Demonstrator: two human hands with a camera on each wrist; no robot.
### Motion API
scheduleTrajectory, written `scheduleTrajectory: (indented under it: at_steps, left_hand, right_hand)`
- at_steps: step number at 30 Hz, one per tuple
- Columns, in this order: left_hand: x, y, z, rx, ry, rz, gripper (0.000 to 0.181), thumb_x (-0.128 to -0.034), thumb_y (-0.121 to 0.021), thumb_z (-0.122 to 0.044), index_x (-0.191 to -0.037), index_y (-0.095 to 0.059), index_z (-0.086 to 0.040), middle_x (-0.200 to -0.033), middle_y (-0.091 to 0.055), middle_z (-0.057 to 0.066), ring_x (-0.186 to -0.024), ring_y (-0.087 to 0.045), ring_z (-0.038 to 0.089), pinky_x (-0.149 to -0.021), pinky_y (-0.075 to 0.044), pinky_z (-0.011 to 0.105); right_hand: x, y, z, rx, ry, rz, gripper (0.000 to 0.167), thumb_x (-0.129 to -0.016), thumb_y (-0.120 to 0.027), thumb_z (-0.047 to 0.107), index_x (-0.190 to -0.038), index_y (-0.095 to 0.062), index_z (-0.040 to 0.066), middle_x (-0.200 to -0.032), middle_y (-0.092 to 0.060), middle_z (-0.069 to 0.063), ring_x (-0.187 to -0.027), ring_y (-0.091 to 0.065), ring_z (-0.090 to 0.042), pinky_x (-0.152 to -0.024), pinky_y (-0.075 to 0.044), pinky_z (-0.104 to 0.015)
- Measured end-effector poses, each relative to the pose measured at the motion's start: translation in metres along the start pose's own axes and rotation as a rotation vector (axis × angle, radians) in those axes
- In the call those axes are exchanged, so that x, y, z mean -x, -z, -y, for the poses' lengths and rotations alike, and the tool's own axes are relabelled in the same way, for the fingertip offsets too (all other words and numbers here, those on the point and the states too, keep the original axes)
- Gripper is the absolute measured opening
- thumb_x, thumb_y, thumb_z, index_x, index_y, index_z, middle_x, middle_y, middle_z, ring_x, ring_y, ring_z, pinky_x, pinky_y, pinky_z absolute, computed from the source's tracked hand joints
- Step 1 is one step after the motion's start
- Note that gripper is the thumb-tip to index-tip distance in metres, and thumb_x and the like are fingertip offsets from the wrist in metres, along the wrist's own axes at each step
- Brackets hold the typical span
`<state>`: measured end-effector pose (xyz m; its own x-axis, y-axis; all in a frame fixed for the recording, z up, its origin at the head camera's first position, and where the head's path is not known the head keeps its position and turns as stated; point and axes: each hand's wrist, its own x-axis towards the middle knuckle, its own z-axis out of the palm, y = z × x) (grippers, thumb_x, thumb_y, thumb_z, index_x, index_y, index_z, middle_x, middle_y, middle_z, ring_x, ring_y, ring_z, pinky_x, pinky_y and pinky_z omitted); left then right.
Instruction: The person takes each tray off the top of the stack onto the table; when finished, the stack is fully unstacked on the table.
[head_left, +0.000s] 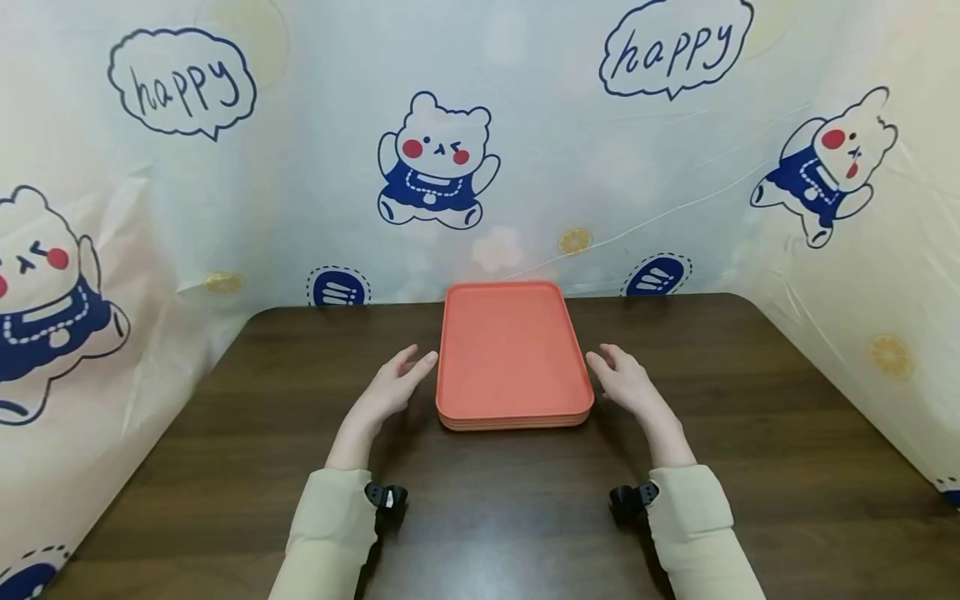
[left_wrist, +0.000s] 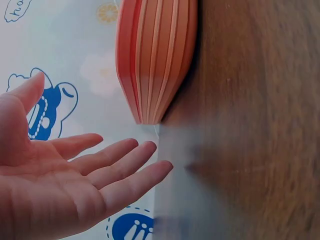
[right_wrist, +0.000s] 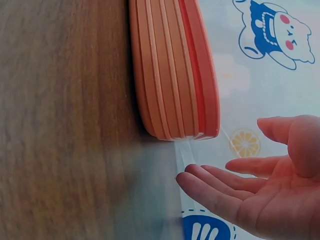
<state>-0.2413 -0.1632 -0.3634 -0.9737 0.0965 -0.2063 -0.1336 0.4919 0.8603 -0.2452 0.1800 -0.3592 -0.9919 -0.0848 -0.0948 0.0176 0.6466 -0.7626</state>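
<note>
A stack of several orange-red rectangular trays (head_left: 513, 350) lies on the table in the head view, their rims pressed close together. Just left of the stack is my left hand (head_left: 392, 385), fingers extended and palm turned toward the trays. My right hand (head_left: 628, 382) mirrors it on the other side, a short way off the right rim. Both wrist views show the layered edges of the stack, the trays (left_wrist: 155, 55) apart from the left fingers and the trays (right_wrist: 175, 65) apart from the right ones. Neither hand holds anything.
The dark wooden table (head_left: 495, 508) extends around the stack to a rounded back edge. Behind and beside it hangs a pale printed curtain (head_left: 540, 167) with cartoon bears and lettering. Black wrist cameras (head_left: 388, 498) are strapped over light sleeves (head_left: 333, 517).
</note>
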Motion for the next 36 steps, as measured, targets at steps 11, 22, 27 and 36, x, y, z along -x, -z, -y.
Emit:
scheduleTrajectory:
  at_steps: [11,22,27,36]
  left_hand:
    - [0.002,-0.006,-0.006,0.038,0.031,0.004,0.078,-0.0929,-0.047,-0.052,-0.150,-0.017,-0.009,-0.151,-0.027,0.021,-0.135,-0.035,0.038,-0.098,-0.042,0.052]
    - [0.000,-0.020,-0.001,0.034,0.005,0.038,0.066,-0.0944,-0.055,-0.029,-0.147,-0.025,-0.001,-0.147,-0.032,0.024,-0.126,-0.047,0.036,-0.089,-0.051,0.042]
    - [0.000,-0.026,0.000,0.035,0.003,0.056,0.060,-0.0938,-0.056,-0.023,-0.145,-0.032,-0.002,-0.141,-0.041,0.023,-0.116,-0.055,0.032,-0.086,-0.052,0.040]
    - [0.000,-0.028,-0.003,0.026,0.010,0.048,0.056,-0.0925,-0.058,-0.016,-0.142,-0.036,-0.002,-0.135,-0.047,0.022,-0.108,-0.060,0.029,-0.086,-0.052,0.039]
  right_hand:
    - [-0.002,-0.003,0.003,-0.095,-0.035,0.062,0.060,-0.101,-0.036,0.031,-0.145,-0.020,-0.007,-0.139,-0.038,-0.033,-0.120,-0.050,-0.042,-0.088,-0.051,-0.046]
    - [0.001,-0.014,0.003,-0.102,-0.064,0.160,0.062,-0.100,-0.038,0.029,-0.145,-0.016,-0.008,-0.141,-0.031,-0.035,-0.114,-0.053,-0.039,-0.077,-0.055,-0.041]
    - [0.002,-0.017,0.002,-0.076,-0.069,0.172,0.062,-0.099,-0.041,0.030,-0.143,-0.021,-0.008,-0.139,-0.035,-0.033,-0.108,-0.057,-0.035,-0.076,-0.056,-0.039]
    - [0.004,-0.016,0.004,-0.015,-0.024,0.192,0.045,-0.097,-0.044,0.025,-0.128,-0.044,-0.008,-0.112,-0.057,-0.023,-0.090,-0.059,-0.025,-0.079,-0.055,-0.038]
